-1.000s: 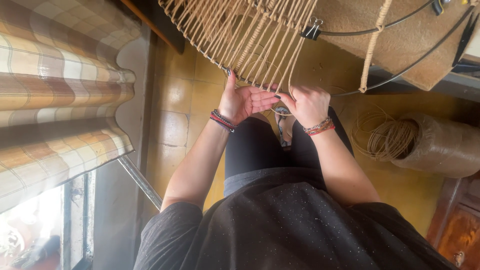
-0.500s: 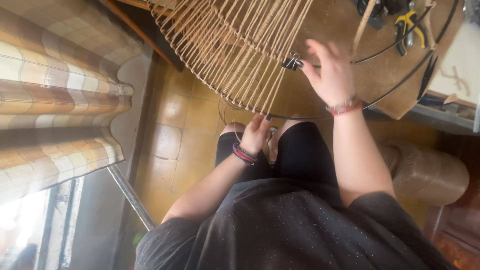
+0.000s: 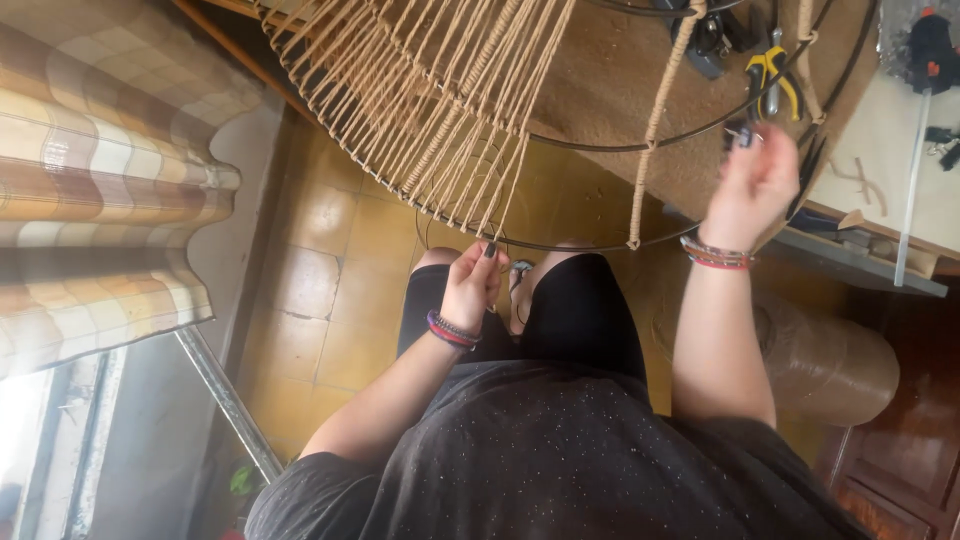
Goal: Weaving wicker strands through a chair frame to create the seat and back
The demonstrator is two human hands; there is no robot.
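Observation:
A round black wire frame point(image 3: 600, 243) wrapped with tan cords point(image 3: 450, 110) hangs over my lap. My left hand point(image 3: 472, 287) sits low on my knee, fingers pinched on a cord end just below the frame's lower ring. My right hand point(image 3: 752, 185) is raised to the upper right, against the frame's outer ring, holding a small dark clip between its fingertips. Both wrists wear red and dark bracelets.
Yellow-handled pliers point(image 3: 772, 75) and other tools lie on the brown table point(image 3: 620, 110) behind the frame. A brown paper-wrapped roll point(image 3: 825, 365) lies on the tiled floor at right. A checked cushion point(image 3: 100, 190) and a metal leg point(image 3: 225, 400) are at left.
My right hand has risen from my lap to the frame's upper right rim. My left hand has dropped to my knee. The view has tilted upward.

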